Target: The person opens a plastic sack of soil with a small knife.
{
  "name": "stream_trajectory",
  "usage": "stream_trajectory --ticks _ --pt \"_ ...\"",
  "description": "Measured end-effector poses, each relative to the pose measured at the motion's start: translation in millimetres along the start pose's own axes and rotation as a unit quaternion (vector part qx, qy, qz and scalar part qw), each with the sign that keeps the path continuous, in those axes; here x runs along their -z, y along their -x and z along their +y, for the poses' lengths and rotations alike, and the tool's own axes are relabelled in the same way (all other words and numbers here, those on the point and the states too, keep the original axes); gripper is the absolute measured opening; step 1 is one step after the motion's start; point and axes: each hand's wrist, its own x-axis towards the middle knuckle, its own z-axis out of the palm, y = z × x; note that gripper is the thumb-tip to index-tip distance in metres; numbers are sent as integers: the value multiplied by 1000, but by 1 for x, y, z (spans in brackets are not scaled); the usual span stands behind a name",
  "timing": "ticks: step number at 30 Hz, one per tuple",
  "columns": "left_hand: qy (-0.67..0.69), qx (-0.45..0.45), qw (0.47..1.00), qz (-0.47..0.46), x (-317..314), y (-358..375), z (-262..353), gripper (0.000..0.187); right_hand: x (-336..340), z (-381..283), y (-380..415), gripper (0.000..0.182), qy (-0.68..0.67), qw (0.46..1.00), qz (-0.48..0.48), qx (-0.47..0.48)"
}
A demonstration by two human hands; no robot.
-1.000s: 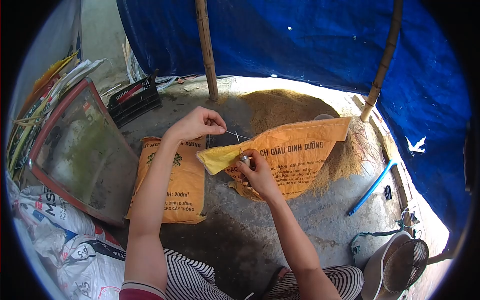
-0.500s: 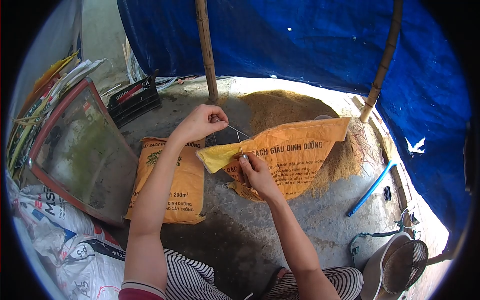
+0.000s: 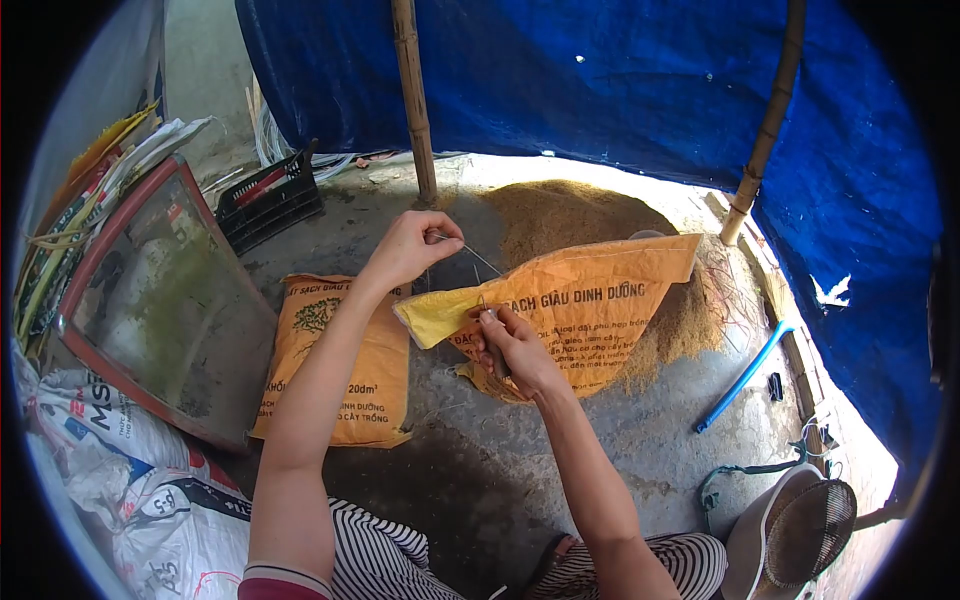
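Note:
My left hand [image 3: 418, 245] pinches a thin thread [image 3: 478, 258] that runs taut down to the top edge of an orange printed sack [image 3: 590, 310]. That sack has a corner folded over, showing its yellow inside [image 3: 432, 315]. In front of the fold, my right hand [image 3: 518, 350] is closed around a tool with a dark handle [image 3: 498, 362] and a thin metal tip at the sack. Its exact kind is not clear, since the fingers cover much of it. A second, filled orange sack [image 3: 345, 370] lies on the floor under my left forearm.
A brown grainy heap [image 3: 570, 215] lies behind the sack. Left are a red-framed glass panel [image 3: 175, 300], a black crate [image 3: 268, 205] and white sacks [image 3: 160, 490]. Right are a blue tube [image 3: 742, 378] and a bucket [image 3: 760, 520] with a sieve [image 3: 812, 530]. Bamboo poles [image 3: 413, 100] stand before blue tarpaulin [image 3: 600, 90].
My left hand has moved slightly right with the thread. My right hand has turned a little, so more of the dark handle shows. The sacks stay in place.

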Motion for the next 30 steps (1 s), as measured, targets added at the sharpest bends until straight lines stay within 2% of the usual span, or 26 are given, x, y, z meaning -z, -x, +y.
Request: stream_trajectory --ticks 5,7,11,14,16,19,26,29,30 --pt "-20 -10 1000 -1 -9 0 -14 16 -1 4 -2 26 60 997 27 36" --pt "-24 -12 998 -48 -1 1 -16 17 -1 6 -2 25 60 997 30 41" --pt "-30 10 997 -68 19 4 -9 17 -1 12 -7 24 74 995 29 58" --pt "-9 -24 994 -109 32 9 1 17 -3 13 -8 24 87 993 37 69" --pt "-72 -31 987 -142 37 12 8 17 -3 12 -7 25 93 993 42 65" --pt "-101 -49 987 -118 31 11 5 16 -5 9 -5 25 97 992 43 65" --pt "-74 -40 994 -64 31 11 20 15 -3 14 -7 25 133 985 54 98" --pt "-57 -80 994 -42 25 11 29 14 -3 13 -6 28 169 977 80 104" --pt "-70 -95 993 -31 23 10 32 14 -2 15 -7 28 211 964 98 132"
